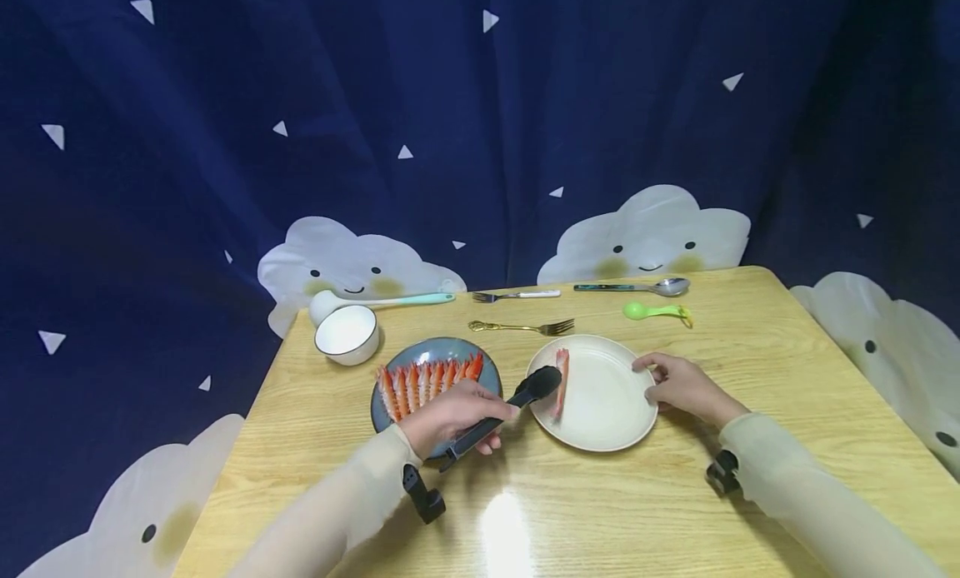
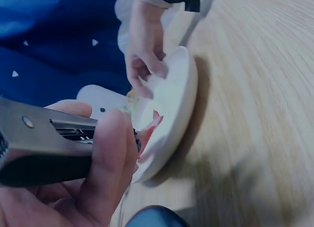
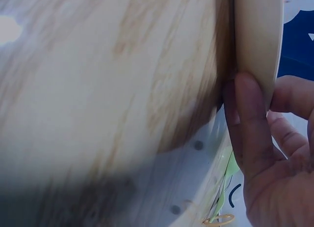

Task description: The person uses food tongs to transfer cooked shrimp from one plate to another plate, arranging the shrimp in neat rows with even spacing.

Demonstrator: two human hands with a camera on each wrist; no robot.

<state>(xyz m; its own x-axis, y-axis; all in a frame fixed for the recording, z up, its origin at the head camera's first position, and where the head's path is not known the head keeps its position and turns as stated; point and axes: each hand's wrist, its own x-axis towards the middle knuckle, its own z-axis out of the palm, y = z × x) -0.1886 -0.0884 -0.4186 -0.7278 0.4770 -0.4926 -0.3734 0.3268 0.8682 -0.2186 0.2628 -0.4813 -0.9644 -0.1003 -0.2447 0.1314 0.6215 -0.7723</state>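
My left hand (image 1: 459, 411) grips black-and-steel tongs (image 1: 542, 384), which point right toward the white plate (image 1: 611, 399). One red-and-white shrimp (image 1: 561, 386) is on the left part of that plate, at the tongs' tip. Whether the tongs still pinch it I cannot tell. With thumb and fingers, my right hand (image 1: 686, 386) holds the plate's right rim, also seen in the right wrist view, where the fingers pinch the plate edge (image 3: 256, 35). Beneath my left forearm and hand lies a blue-grey plate (image 1: 438, 347) bearing a row of several shrimp (image 1: 423, 382), partly hidden.
Behind the plates lie a gold fork (image 1: 517, 327), a white-handled fork (image 1: 525, 295), a dark-handled spoon (image 1: 667, 287) and a green spoon (image 1: 637, 311). A white bowl (image 1: 347, 335) and a ladle (image 1: 390, 301) are at the back left. A dark blue curtain (image 1: 480, 186) hangs behind the table.
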